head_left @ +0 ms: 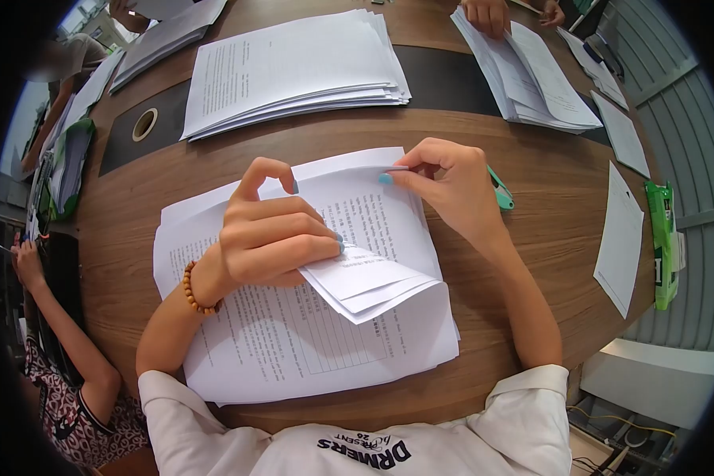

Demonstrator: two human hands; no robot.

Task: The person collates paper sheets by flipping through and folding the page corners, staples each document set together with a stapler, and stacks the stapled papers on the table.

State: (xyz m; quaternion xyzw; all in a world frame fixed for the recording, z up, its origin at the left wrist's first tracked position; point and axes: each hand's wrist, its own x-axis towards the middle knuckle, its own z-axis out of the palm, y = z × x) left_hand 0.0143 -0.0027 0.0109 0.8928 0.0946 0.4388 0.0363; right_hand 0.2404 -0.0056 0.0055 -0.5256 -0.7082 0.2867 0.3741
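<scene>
A stack of printed sheets (pixel 246 341) lies on the wooden table in front of me. My left hand (pixel 274 230), with a wooden bead bracelet (pixel 200 289) at the wrist, rests across its middle. Its lower fingers are closed on several folded-back sheets (pixel 369 282), whose corner curls up toward my body, while the index finger is bent and raised. At the far right corner, my right hand (pixel 440 178) pinches the sheet edges between thumb and fingers. A teal plastic tool (pixel 500 190) lies just right of that hand, partly hidden by it.
A larger paper stack (pixel 293 71) lies ahead, beside a tan ring (pixel 145 124). Another person's hand (pixel 486 16) touches papers (pixel 531 79) at the far right. Loose sheets (pixel 620 238) and a green packet (pixel 662 246) line the right edge. A co-worker's arm (pixel 63 317) is at left.
</scene>
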